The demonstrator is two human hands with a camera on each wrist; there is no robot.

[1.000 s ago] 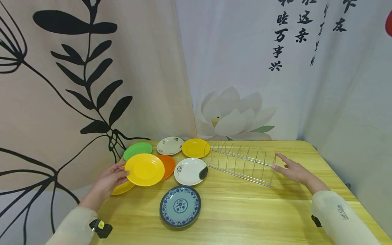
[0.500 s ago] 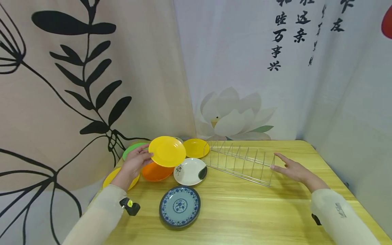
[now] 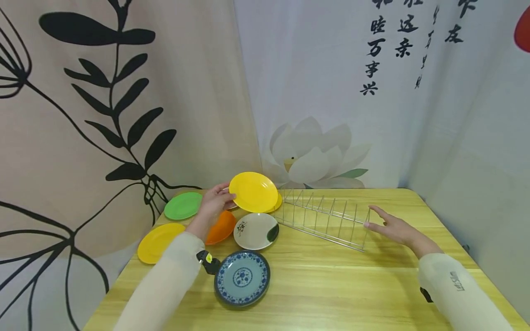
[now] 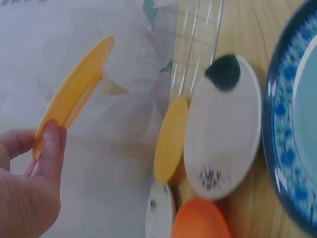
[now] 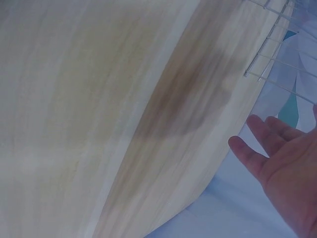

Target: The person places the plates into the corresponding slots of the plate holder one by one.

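My left hand (image 3: pixel 215 200) pinches the near edge of a yellow plate (image 3: pixel 253 192), raised above the table's back edge. In the left wrist view this plate (image 4: pixel 74 94) is tilted, with the thumb and fingers on its rim. Under it, another yellow plate (image 3: pixel 278 202) is largely hidden. A wire dish rack (image 3: pixel 323 236) stands right of the plates. My right hand (image 3: pixel 397 229) touches the rack's right end with thumb and index finger spread apart. The right wrist view shows its other fingers (image 5: pixel 247 151) extended, free of the rack.
A white plate with a dark leaf (image 3: pixel 254 232), a blue-patterned plate (image 3: pixel 242 278), an orange plate (image 3: pixel 221 228), a green plate (image 3: pixel 183 205) and a yellow plate (image 3: pixel 159 243) lie on the wooden table (image 3: pixel 331 289). Printed curtains (image 3: pixel 207 115) hang behind it.
My left hand has carried the yellow plate right and toward the back, from over the orange plate to near the rack's left end. My right hand stays at the rack's right end.
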